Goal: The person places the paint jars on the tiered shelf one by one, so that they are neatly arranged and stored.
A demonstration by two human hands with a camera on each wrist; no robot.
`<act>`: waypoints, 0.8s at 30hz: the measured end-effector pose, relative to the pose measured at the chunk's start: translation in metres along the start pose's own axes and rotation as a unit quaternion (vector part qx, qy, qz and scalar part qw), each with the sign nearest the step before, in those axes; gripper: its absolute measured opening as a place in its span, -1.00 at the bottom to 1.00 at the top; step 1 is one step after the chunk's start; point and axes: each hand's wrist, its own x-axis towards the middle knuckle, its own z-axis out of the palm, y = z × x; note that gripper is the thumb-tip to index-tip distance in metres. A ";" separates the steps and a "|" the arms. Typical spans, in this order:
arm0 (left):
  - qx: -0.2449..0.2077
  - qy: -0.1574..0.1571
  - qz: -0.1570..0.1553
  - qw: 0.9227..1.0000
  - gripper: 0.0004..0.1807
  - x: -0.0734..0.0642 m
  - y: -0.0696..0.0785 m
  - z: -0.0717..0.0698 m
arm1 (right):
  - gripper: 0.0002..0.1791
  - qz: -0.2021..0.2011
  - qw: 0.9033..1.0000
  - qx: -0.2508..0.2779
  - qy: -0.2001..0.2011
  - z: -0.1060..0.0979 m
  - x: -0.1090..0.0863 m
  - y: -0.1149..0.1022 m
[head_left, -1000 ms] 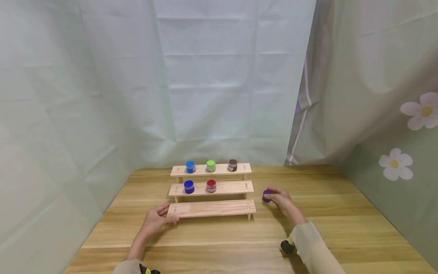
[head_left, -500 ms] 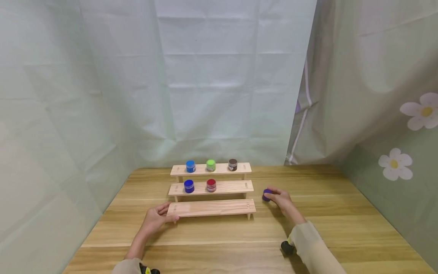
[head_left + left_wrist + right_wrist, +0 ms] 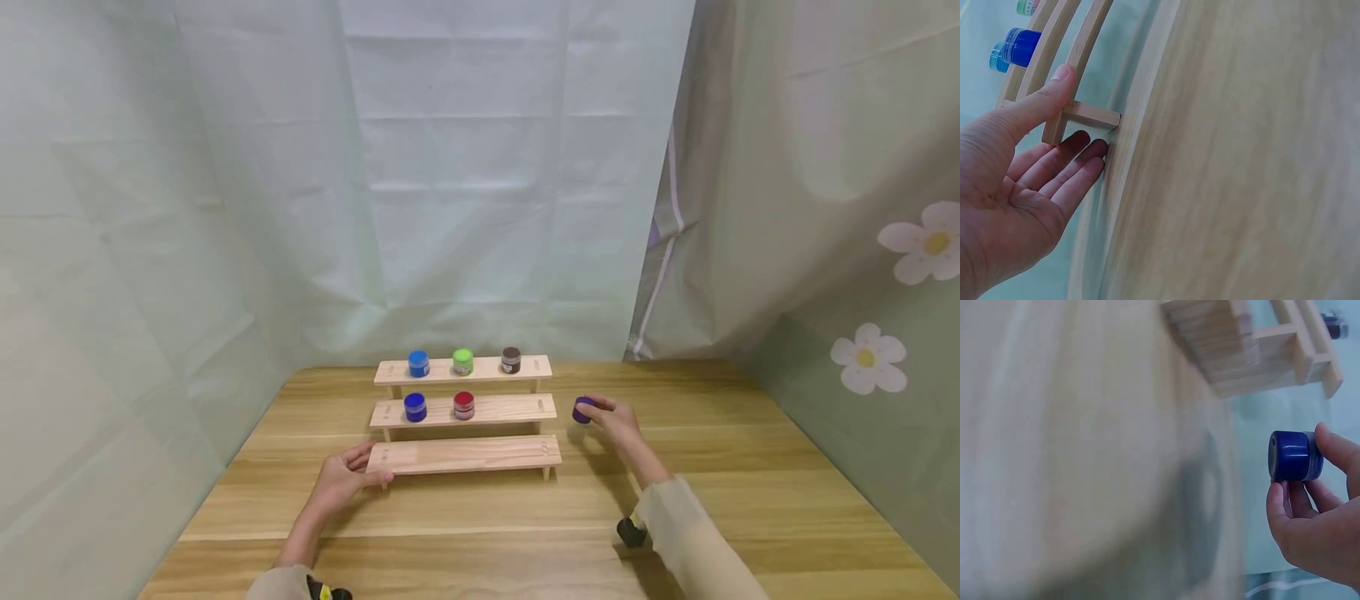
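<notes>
A small purple-blue paint jar (image 3: 582, 410) is pinched between the thumb and fingers of my right hand (image 3: 618, 427), to the right of a three-step wooden rack (image 3: 465, 455). In the right wrist view the jar (image 3: 1292, 456) hangs above the table. My left hand (image 3: 339, 485) holds the left end of the rack's lowest step. The left wrist view has its thumb on the step's edge, while the other fingers (image 3: 1079, 181) reach below, near the leg. A dark blue jar (image 3: 415, 407) and a red jar (image 3: 464, 406) stand on the middle step.
On the top step stand a light blue jar (image 3: 418, 364), a green jar (image 3: 462, 362) and a dark brown jar (image 3: 511, 360). The rack rests on a wooden table (image 3: 480, 542). Pale cloth (image 3: 465, 208) hangs behind and along both sides.
My right hand has raised the purple-blue jar from the table, moving it slightly away from me. The left hand stays at the rack's end.
</notes>
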 end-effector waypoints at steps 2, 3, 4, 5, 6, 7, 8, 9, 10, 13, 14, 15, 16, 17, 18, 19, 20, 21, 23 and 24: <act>0.001 -0.001 0.000 1.000 -0.11 0.000 0.001 0.000 | -0.42 -0.013 1.000 -0.007 -0.004 0.000 0.000 -0.008; 0.003 -0.001 0.001 1.000 -0.11 0.000 0.001 0.000 | -0.41 -0.017 1.000 -0.011 -0.006 -0.001 0.000 -0.011; 0.004 -0.002 0.002 1.000 -0.11 0.000 0.002 0.000 | -0.41 -0.021 1.000 -0.013 -0.008 -0.001 -0.001 -0.015; 0.004 -0.001 0.001 1.000 -0.11 0.000 0.002 0.000 | -0.40 -0.027 0.999 -0.015 -0.009 0.000 -0.001 -0.018; 0.005 -0.002 0.001 1.000 -0.11 0.000 0.002 -0.001 | -0.39 -0.031 0.999 -0.015 -0.011 0.000 -0.001 -0.021; 0.004 -0.002 0.000 1.000 -0.11 0.000 0.002 -0.001 | -0.38 -0.034 0.999 -0.014 -0.016 0.000 -0.003 -0.025; 0.003 -0.001 -0.001 1.000 -0.11 0.000 0.001 -0.001 | -0.38 -0.040 0.999 -0.011 -0.018 0.001 -0.003 -0.028; 0.002 0.000 -0.002 1.000 -0.10 0.000 0.001 -0.001 | -0.37 -0.045 0.999 -0.009 -0.022 0.002 -0.004 -0.032; 0.000 0.000 -0.004 1.000 -0.10 0.000 0.001 -0.001 | -0.37 -0.050 0.998 -0.005 -0.026 0.004 -0.006 -0.035; -0.001 0.002 -0.005 1.000 -0.08 0.001 -0.001 -0.001 | -0.37 -0.059 0.997 0.007 -0.041 0.010 -0.009 -0.044; -0.002 0.003 -0.006 1.000 -0.08 0.001 -0.002 -0.001 | -0.38 -0.061 0.997 0.010 -0.044 0.012 -0.010 -0.046; -0.001 0.003 -0.007 1.000 -0.08 0.002 -0.002 -0.001 | -0.38 -0.062 0.997 0.012 -0.048 0.014 -0.011 -0.048; -0.001 0.002 -0.006 1.000 -0.08 0.002 -0.003 -0.001 | -0.38 -0.062 0.997 0.015 -0.051 0.017 -0.012 -0.051; 0.001 0.002 -0.005 1.000 -0.07 0.003 -0.004 -0.001 | -0.39 -0.064 0.996 0.019 -0.054 0.019 -0.013 -0.053; 0.001 0.001 -0.004 1.000 -0.07 0.003 -0.004 -0.001 | -0.39 -0.066 0.996 0.023 -0.057 0.021 -0.014 -0.055; 0.002 0.002 -0.003 1.000 -0.07 0.004 -0.005 -0.001 | -0.40 -0.067 0.996 0.027 -0.061 0.024 -0.015 -0.058; 0.002 0.001 -0.001 1.000 -0.07 0.004 -0.005 -0.001 | -0.41 -0.071 0.995 0.029 -0.064 0.027 -0.017 -0.061; 0.004 0.001 -0.001 1.000 -0.07 0.004 -0.005 -0.001 | -0.42 -0.072 0.995 0.033 -0.067 0.030 -0.018 -0.063; 0.006 0.000 -0.002 1.000 -0.07 0.005 -0.005 -0.001 | -0.44 -0.075 0.994 0.031 -0.074 0.036 -0.019 -0.068; 0.008 0.001 -0.003 1.000 -0.07 0.005 -0.004 -0.001 | -0.44 -0.077 0.994 0.029 -0.078 0.039 -0.020 -0.070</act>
